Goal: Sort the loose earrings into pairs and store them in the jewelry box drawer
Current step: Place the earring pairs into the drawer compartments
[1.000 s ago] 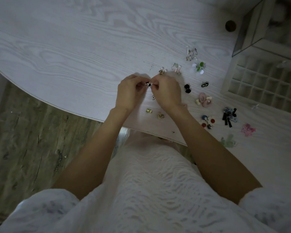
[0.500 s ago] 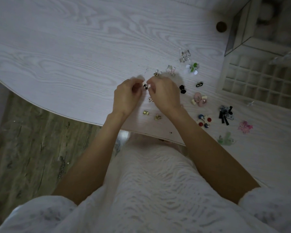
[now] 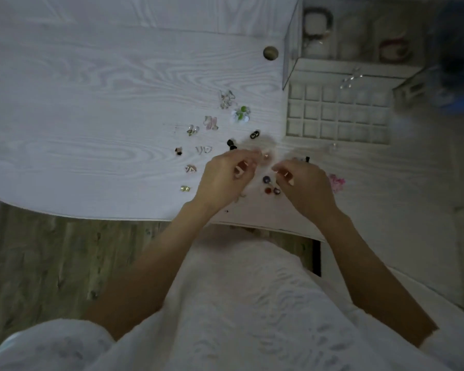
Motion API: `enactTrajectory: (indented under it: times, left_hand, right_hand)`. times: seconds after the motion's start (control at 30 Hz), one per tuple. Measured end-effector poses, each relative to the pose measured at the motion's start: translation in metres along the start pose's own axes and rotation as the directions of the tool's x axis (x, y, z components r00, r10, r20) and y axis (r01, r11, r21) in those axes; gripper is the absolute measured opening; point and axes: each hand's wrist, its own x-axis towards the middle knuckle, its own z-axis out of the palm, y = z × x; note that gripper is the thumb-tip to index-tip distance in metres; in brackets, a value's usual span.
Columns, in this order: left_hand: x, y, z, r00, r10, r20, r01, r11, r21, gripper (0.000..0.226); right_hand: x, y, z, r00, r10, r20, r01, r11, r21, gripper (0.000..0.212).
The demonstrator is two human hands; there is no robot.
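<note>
Both hands hover over scattered earrings on the white table. Left hand and right hand curl; grip unclear. Divided drawer at two o'clock.

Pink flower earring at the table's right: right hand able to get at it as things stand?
Probably yes. The pink flower earring lies uncovered on the white wood-grain table, just beside the right hand, nothing between them.

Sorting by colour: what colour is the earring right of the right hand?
Pink, in the head view.
</note>
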Motion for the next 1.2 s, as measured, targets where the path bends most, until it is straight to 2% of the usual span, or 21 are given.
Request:
enactTrajectory:
  times: [0.13,0.27,0.4,0.5,0.57,0.7,0.83,1.0,1.2]
  left_hand:
    - [0.025,0.024,0.048,0.990,0.080,0.120,-0.099,0.983,0.158,0.026]
    - [0.039,0.049,0.096,0.967,0.145,0.207,-0.204,0.933,0.296,0.031]
    - [0.043,0.067,0.136,0.936,0.175,0.306,-0.306,0.835,0.458,0.037]
    - [0.047,0.076,0.160,0.944,0.105,0.314,-0.296,0.692,0.658,0.033]
    - [0.049,0.078,0.168,0.954,0.065,0.291,-0.261,0.654,0.710,0.027]
    - [0.053,0.075,0.178,0.961,-0.031,0.274,-0.164,0.735,0.658,0.020]
    - [0.054,0.081,0.174,0.965,-0.044,0.259,-0.113,0.821,0.560,0.018]
    - [0.046,0.081,0.170,0.964,0.001,0.266,-0.129,0.876,0.465,0.020]
    - [0.039,0.076,0.163,0.981,0.082,0.178,-0.140,0.929,0.342,0.015]
  right_hand:
    - [-0.026,0.057,-0.021,0.977,0.194,-0.089,-0.190,0.980,0.049,0.018]
    - [-0.038,0.102,-0.028,0.933,0.345,-0.102,-0.342,0.939,0.039,0.024]
    - [-0.037,0.118,-0.024,0.926,0.375,-0.033,-0.372,0.925,0.079,0.042]
    - [-0.035,0.124,-0.022,0.933,0.354,-0.067,-0.343,0.930,0.135,0.037]
    - [-0.033,0.125,-0.021,0.938,0.341,-0.068,-0.329,0.933,0.147,0.030]
    - [-0.029,0.131,-0.020,0.941,0.336,-0.034,-0.329,0.935,0.132,0.021]
    - [-0.027,0.136,-0.019,0.958,0.286,0.006,-0.283,0.947,0.152,0.014]
    - [-0.031,0.141,-0.015,0.972,0.235,-0.027,-0.227,0.957,0.181,0.008]
    - [-0.038,0.136,-0.015,0.977,0.203,-0.067,-0.185,0.961,0.208,0.011]
